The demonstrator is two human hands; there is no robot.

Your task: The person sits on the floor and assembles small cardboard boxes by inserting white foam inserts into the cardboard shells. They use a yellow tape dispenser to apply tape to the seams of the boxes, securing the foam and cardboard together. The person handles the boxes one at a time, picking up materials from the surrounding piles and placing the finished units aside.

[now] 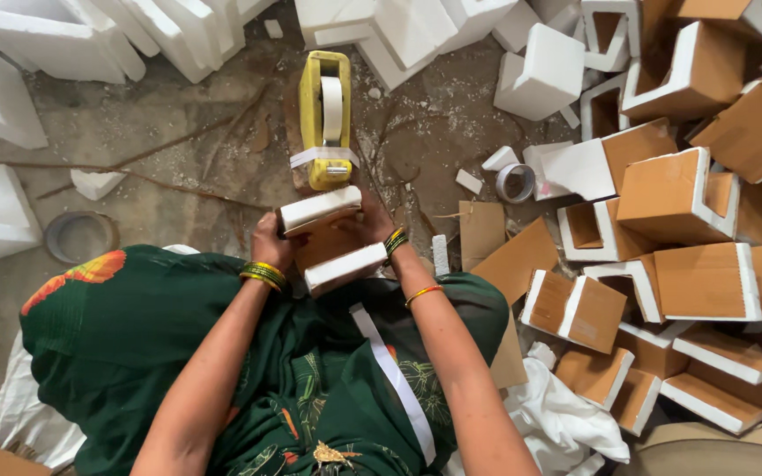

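White foam faced with brown cardboard: the U-shaped corner block (332, 242) sits between your hands, just short of the yellow tape dispenser (325, 119) on the floor (160, 132). Your left hand (273, 242) is closed on its left end; your right hand (372, 222) grips the far side, fingers partly hidden. Judged light, rigid, crumbly at the edges; hold it by the cardboard faces, not the foam arms. Finished blocks (690, 264) are heaped well to the right of your right hand; bare foam pieces (178, 31) lie beyond the dispenser.
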